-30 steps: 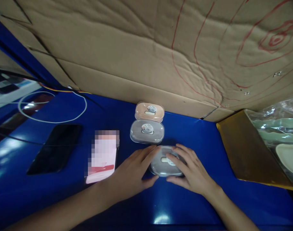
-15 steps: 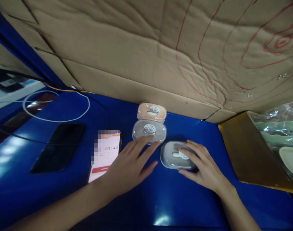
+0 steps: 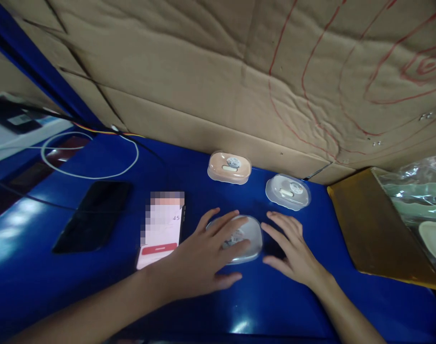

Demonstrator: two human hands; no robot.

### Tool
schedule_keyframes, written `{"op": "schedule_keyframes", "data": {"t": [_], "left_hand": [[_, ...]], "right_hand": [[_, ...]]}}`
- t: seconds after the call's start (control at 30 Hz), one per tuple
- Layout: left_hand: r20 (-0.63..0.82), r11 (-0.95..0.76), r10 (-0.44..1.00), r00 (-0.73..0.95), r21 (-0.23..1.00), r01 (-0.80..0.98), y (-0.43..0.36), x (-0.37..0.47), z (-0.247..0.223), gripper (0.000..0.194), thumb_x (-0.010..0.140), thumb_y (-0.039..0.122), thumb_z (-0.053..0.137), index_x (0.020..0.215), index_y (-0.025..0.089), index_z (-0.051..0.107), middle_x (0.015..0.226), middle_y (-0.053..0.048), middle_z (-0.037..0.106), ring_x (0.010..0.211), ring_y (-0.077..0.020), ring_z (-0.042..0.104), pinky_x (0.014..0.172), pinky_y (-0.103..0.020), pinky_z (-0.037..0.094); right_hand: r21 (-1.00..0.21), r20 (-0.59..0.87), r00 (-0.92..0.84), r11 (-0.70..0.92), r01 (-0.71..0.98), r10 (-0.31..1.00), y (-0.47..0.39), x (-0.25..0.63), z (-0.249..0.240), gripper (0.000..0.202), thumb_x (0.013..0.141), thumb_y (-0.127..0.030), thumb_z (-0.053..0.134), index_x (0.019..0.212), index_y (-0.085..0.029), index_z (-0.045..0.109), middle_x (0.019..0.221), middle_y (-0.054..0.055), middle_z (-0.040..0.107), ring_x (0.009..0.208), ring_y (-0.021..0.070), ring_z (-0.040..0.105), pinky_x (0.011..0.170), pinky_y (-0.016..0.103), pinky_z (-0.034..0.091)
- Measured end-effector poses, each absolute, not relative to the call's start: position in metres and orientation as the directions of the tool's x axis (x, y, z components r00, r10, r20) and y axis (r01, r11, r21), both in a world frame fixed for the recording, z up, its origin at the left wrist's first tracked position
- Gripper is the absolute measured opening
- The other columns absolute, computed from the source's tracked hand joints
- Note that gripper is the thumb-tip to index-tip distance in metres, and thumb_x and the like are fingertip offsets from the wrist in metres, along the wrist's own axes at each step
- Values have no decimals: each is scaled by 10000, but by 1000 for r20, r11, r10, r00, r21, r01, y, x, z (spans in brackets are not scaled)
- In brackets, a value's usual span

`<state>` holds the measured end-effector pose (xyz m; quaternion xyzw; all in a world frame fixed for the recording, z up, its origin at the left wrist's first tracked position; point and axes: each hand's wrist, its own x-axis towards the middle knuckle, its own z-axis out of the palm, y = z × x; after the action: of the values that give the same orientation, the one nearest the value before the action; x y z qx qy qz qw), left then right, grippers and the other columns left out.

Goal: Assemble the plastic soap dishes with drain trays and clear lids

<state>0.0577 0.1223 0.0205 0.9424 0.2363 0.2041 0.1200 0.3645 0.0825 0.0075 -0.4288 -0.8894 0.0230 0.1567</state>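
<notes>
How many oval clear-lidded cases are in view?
3: a peach case near the cardboard, a grey case to its right, and a second grey case nearer, partly covered by the left hand. The brown box might hide more.

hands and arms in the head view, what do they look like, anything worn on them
The left hand and right hand are ungloved, with slim fingers and no rings that I can see. The left forearm and right forearm are uncovered as far as the picture shows: no sleeve, watch or bracelet. No clear markings show.
</notes>
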Motion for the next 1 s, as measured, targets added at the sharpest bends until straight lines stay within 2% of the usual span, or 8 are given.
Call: {"op": "schedule_keyframes", "data": {"t": [0.07, 0.17, 0.3, 0.4, 0.53, 0.7, 0.83, 1.0], "left_hand": [[323, -845, 513, 795, 356, 400, 123, 57, 19, 625, 905, 362, 794, 1469, 247, 549, 1647, -184, 444, 1500, -432, 447, 1186, -651, 397], [332, -790, 575, 747, 463, 402, 126, 55, 19, 643, 917, 371, 790, 1483, 254, 509, 1594, -145, 515, 1427, -360, 539, 1140, -534, 490], [346, -690, 687, 639, 586, 425, 134, 54, 24, 534, 960, 444, 741, 1417, 259, 535, 1522, -122, 567, 1352, -307, 601, 1102, -465, 525], [369, -656, 747, 553, 548, 519, 141, 53, 22, 411, 1003, 446, 686, 1351, 252, 583, 1507, -134, 576, 1345, -342, 599, 1084, -523, 511], [346, -604, 790, 506, 580, 546, 146, 52, 19, 398, 1004, 448, 691, 1334, 250, 590, 1482, -136, 587, 1326, -341, 607, 1073, -540, 510], [312, -562, 814, 490, 634, 531, 146, 52, 19, 404, 992, 413, 709, 1345, 261, 585, 1497, -118, 571, 1368, -329, 580, 1109, -524, 502], [270, -557, 817, 509, 594, 580, 147, 53, 13, 441, 968, 383, 736, 1364, 267, 583, 1509, -111, 569, 1382, -342, 570, 1117, -547, 486], [199, -590, 791, 579, 500, 633, 145, 53, 5, 472, 961, 364, 749, 1389, 268, 575, 1556, -114, 547, 1399, -364, 560, 1091, -572, 473]], "right_hand": [[-213, 240, -633, 676, 705, 736, 81, 363, 7, 808, 1038, -648, 547, 1672, -213, 298, 1625, 237, 457, 1504, 374, 451, 1145, 586, 424], [-247, 247, -630, 676, 694, 736, 78, 361, 5, 931, 1000, -712, 558, 1700, -204, 214, 1637, 254, 431, 1509, 387, 440, 1119, 591, 467], [-247, 323, -567, 646, 722, 758, 71, 353, 4, 879, 1015, -565, 644, 1695, -210, 214, 1631, 253, 417, 1504, 398, 431, 1115, 603, 476], [-197, 327, -586, 660, 725, 741, 67, 343, 8, 683, 1039, -412, 640, 1634, -228, 359, 1595, 217, 467, 1477, 373, 461, 1147, 597, 443], [-153, 199, -675, 703, 695, 711, 65, 332, 13, 452, 1056, -357, 607, 1492, -247, 555, 1567, 141, 535, 1487, 322, 449, 1195, 548, 385], [-223, 218, -712, 744, 629, 667, 56, 325, 18, 270, 1025, -346, 653, 1282, -270, 685, 1341, 78, 666, 1469, 288, 459, 1256, 531, 270], [-258, 174, -761, 775, 577, 624, 49, 322, 23, 301, 1019, -433, 665, 1278, -280, 678, 1392, 56, 653, 1519, 285, 388, 1282, 531, 229], [-249, 68, -806, 793, 556, 587, 51, 323, 29, 387, 1040, -389, 640, 1406, -264, 631, 1517, 34, 613, 1554, 294, 348, 1272, 535, 316]]}}
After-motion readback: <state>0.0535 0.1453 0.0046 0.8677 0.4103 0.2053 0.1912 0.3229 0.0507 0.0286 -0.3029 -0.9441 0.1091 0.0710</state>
